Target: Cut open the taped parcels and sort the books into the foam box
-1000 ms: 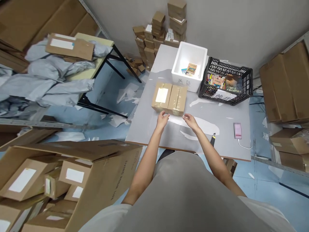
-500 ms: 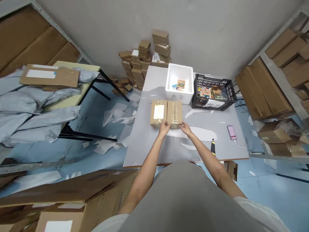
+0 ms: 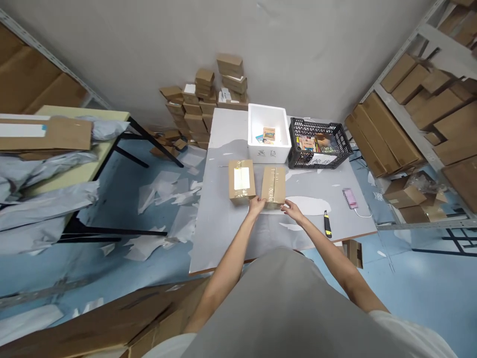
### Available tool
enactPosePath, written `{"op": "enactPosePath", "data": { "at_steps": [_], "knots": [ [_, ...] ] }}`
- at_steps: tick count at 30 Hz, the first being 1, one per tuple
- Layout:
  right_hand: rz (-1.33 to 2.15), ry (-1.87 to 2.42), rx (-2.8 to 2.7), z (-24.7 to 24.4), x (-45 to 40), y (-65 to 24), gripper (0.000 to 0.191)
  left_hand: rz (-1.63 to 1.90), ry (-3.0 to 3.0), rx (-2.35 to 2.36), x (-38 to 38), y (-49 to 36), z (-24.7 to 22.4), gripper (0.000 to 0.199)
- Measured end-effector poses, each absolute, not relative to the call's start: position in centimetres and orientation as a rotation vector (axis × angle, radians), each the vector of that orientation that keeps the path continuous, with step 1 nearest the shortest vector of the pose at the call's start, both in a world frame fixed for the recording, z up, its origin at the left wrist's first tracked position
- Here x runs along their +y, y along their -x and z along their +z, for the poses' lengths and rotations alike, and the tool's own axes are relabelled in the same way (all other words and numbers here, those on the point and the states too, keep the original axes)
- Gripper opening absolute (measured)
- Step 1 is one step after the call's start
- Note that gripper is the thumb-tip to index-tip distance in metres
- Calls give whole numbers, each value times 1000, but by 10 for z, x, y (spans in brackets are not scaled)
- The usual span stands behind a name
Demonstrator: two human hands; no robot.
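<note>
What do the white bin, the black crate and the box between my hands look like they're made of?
White bin: probably foam, matte, judging by its thick walls and rounded rim.
Black crate: likely moulded plastic with a slight sheen, going by its regular openwork sides.
Taped box: matte brown cardboard, by its colour and folded edges; the shiny strips look like clear plastic tape.
</note>
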State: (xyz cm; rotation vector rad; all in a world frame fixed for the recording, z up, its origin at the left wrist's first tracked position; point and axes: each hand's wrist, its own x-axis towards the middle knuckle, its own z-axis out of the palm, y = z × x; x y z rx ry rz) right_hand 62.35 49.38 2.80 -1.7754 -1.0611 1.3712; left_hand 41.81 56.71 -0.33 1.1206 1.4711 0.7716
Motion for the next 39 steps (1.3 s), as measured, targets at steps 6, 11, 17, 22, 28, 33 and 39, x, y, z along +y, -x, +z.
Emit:
{"op": "enactPosePath", "data": {
  "at_steps": [6,11,17,22,28,33,39],
  "knots": [
    [1378,1788,-946,26,420,-616,69,729,-1109,1571,510,-408,-21,33],
    [1442,1702,-961,20,353,-609,78,708,-1141,1579,467,-377,-37,40],
    [1460,1765,-1007,11,360,-621,73,631,-995,1590,458,-341,-54,42],
    [1130,1942,-1038,10,453,-670,85,580,-821,1631,440,-334,-59,60],
    [1213,1861,-1193,-2,516,-687,58,558,-717,1536,404,-375,-52,41],
    [1218,1712,-1242,-11,485,-693,53,639,-709,1492,383,-408,-40,51],
    [1121,1555,-1283,10,408,-753,63,799,-804,1553,363,-427,-24,57]
  ]
}}
